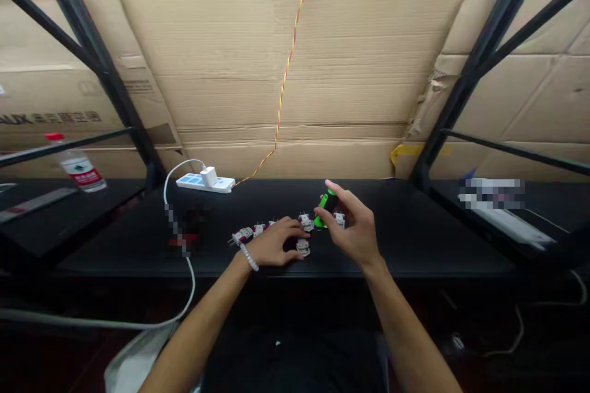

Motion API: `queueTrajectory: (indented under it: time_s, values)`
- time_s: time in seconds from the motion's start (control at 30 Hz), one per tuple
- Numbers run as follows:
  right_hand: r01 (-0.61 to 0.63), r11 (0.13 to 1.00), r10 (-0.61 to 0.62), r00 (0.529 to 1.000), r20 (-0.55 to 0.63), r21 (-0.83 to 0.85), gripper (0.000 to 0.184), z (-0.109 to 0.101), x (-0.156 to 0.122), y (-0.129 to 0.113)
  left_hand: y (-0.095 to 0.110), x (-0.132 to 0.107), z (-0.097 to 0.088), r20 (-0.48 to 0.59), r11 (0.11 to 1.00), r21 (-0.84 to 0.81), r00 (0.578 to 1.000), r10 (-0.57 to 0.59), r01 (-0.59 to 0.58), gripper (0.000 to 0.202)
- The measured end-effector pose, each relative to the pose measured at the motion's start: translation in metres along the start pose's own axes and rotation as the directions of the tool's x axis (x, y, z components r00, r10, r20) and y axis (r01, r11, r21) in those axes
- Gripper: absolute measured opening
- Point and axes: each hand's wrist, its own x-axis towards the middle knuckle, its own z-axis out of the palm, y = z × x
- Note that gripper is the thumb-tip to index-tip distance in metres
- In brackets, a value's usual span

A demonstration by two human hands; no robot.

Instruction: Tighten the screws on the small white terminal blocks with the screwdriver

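Observation:
My left hand (pixel 276 242), with a pale bead bracelet at the wrist, rests low over the black tabletop. Its thumb and forefinger are closed about a small white-and-purple plug part (pixel 303 247). Raised just right of it, my right hand (pixel 353 224) pinches a small green-and-black tool (pixel 327 204) between thumb and fingers; its exact kind is unclear. The tool's green lower end is close to another plug part (pixel 305 221). One more plug part (pixel 340 219) shows partly behind my right hand. Further left lies a plug part (pixel 242 235) with metal pins, beside others partly covered by my left hand.
Behind the black table (pixel 415 239) stands a cardboard wall (pixel 286 61). A white power strip (pixel 188 181) with a charger (pixel 209 176) and white cable lies back left. A twisted red-yellow wire (pixel 286 70) hangs down. Dark metal posts flank both sides; a water bottle (pixel 83 171) stands left.

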Motion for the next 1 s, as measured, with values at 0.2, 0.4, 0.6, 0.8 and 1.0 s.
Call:
queueTrajectory:
  time_s: [0.2,0.4,0.6,0.8,1.0]
  values:
    - [0.010,1.000,-0.010,1.000,-0.021,0.005,0.056,0.0000,0.0004,0.0005,0.0009,0.0001,-0.0011,0.002,1.000,-0.008,1.000,0.000,0.000,0.042]
    - [-0.004,1.000,0.003,1.000,-0.025,-0.016,0.056,-0.0003,-0.0002,0.0008,0.0020,0.0000,-0.0016,0.009,1.000,0.006,1.000,-0.009,0.009,0.043]
    - [0.009,1.000,-0.009,1.000,-0.013,-0.019,0.057,-0.0008,0.0000,0.0004,0.0020,-0.0001,-0.0022,-0.002,1.000,-0.006,1.000,-0.002,0.002,0.043]
    - [-0.008,1.000,0.008,1.000,-0.003,-0.016,0.057,-0.0012,-0.0005,-0.0006,0.0009,-0.0002,-0.0013,0.000,1.000,-0.003,1.000,0.000,0.000,0.043]
    - [0.007,1.000,-0.008,1.000,0.024,0.010,0.060,-0.0018,-0.0017,-0.0019,0.0006,-0.0003,-0.0015,0.002,1.000,-0.012,1.000,-0.003,0.003,0.043]
